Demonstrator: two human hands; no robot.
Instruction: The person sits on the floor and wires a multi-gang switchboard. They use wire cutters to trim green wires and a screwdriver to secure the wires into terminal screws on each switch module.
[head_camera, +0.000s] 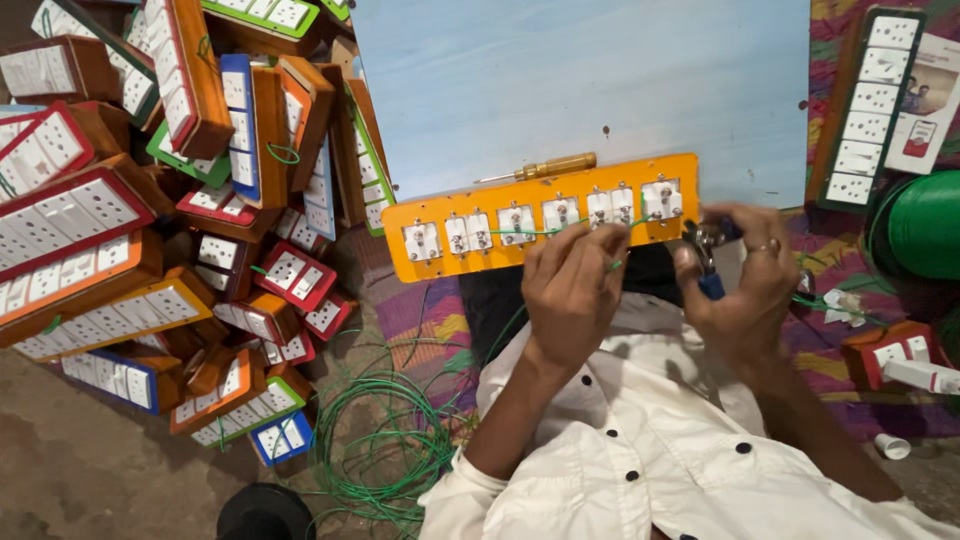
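Orange socket panel (540, 218) overhanging pale-blue counter (580, 80): may tip. Left hand (570, 290) pinching thin green wire (545, 232), right hand (745, 280) clamped on blue-handled pliers (708, 262): may slip, nick wire.

left hand (572, 290): back up to the camera, fingers curled down, tips pinched together
right hand (742, 285): close beside left, fingers bent in a closed grip, ring on one finger
forearms: bare, angle up from below, white sleeves rolled at the elbows
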